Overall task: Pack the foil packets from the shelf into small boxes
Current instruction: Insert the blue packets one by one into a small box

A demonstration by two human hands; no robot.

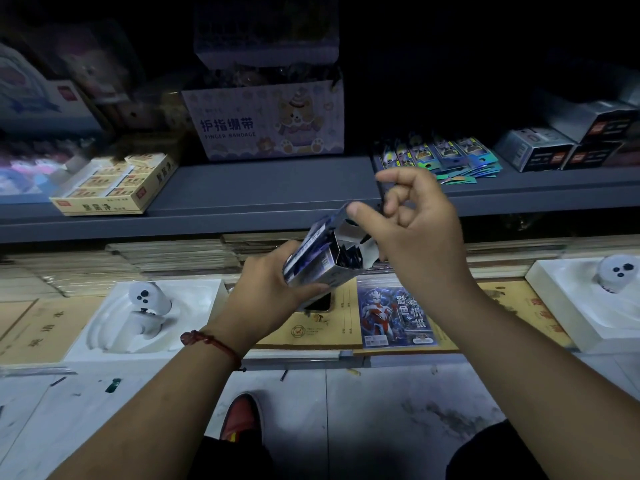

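My left hand (268, 292) grips a small silver and blue box (320, 252), tilted with its open top toward the right. Dark foil packets show inside the opening. My right hand (412, 223) is above the box mouth, thumb touching the raised top flap, fingers loosely curled and holding nothing I can make out. A pile of shiny foil packets (440, 155) lies on the grey shelf (259, 192) just behind my right hand. More small silver boxes (535, 148) are stacked at the shelf's right end.
A finger bandage carton (266, 121) and a yellow eraser box (114, 185) stand on the shelf to the left. Below lie notebooks, a printed card pack (394, 317), and two white trays with controllers (149, 306), (616, 271). My red shoe (240, 417) is on the tiled floor.
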